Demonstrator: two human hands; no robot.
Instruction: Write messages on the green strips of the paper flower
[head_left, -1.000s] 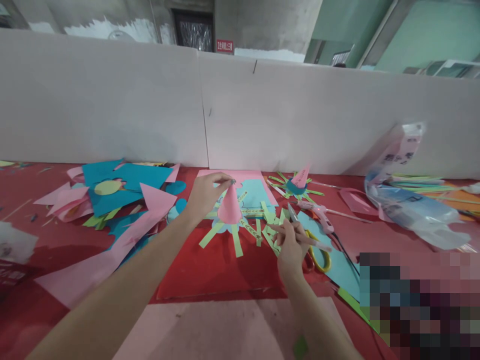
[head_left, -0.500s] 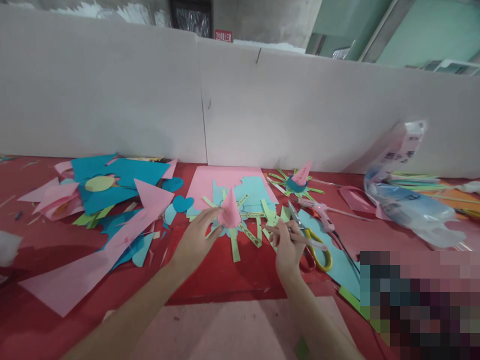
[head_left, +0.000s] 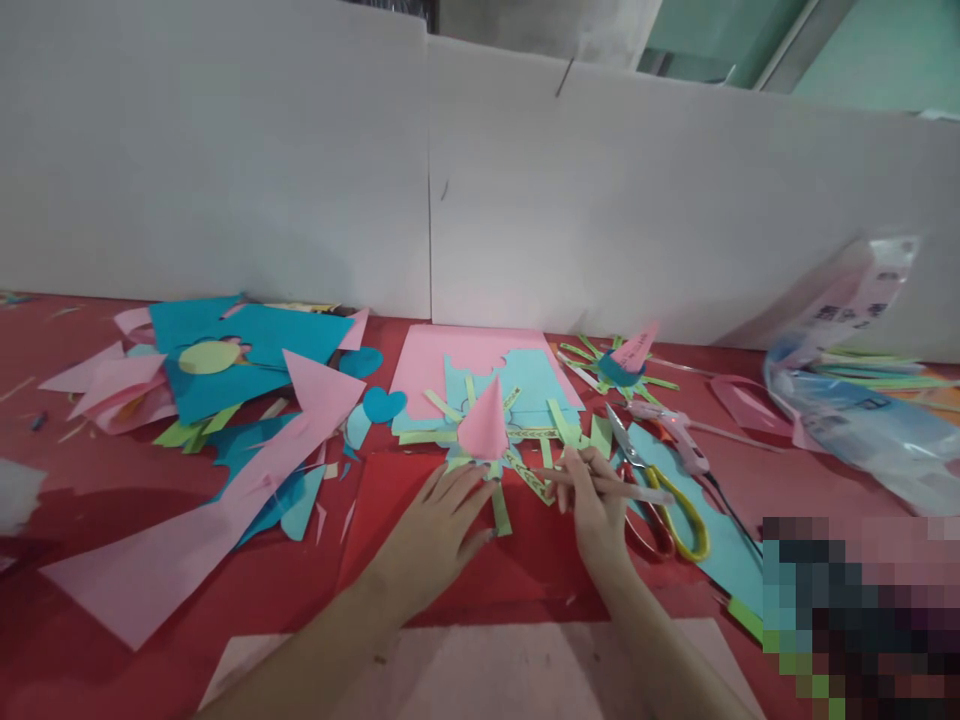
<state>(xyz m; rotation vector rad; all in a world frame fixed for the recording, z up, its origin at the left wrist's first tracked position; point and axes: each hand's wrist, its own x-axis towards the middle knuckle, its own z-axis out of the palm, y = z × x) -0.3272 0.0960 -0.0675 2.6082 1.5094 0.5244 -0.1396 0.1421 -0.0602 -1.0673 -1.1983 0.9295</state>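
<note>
A pink paper cone (head_left: pixel 484 422) stands on a light blue paper base with green strips (head_left: pixel 501 508) radiating from it, some bearing drawn marks. My left hand (head_left: pixel 439 535) lies with its fingers spread at the near edge of this piece, just below the cone. In my right hand (head_left: pixel 600 505) is a pen (head_left: pixel 634 490), gripped between thumb and fingers, its tip near a marked green strip at the right. Red paper (head_left: pixel 382 505) lies under the near side of the piece.
Scissors (head_left: pixel 679 510) with yellow and red handles lie right of my right hand, beside a pink glue gun (head_left: pixel 686 445). Behind them is another cone piece (head_left: pixel 626 365). Paper scraps (head_left: pixel 247 470) spread leftward; a plastic bag (head_left: pixel 862 400) sits right. A white panel (head_left: pixel 600 200) stands behind.
My left hand has left the side of the cone and come down to the near edge, its fingers now spread. The pen remains in my right hand. The view has shifted slightly.
</note>
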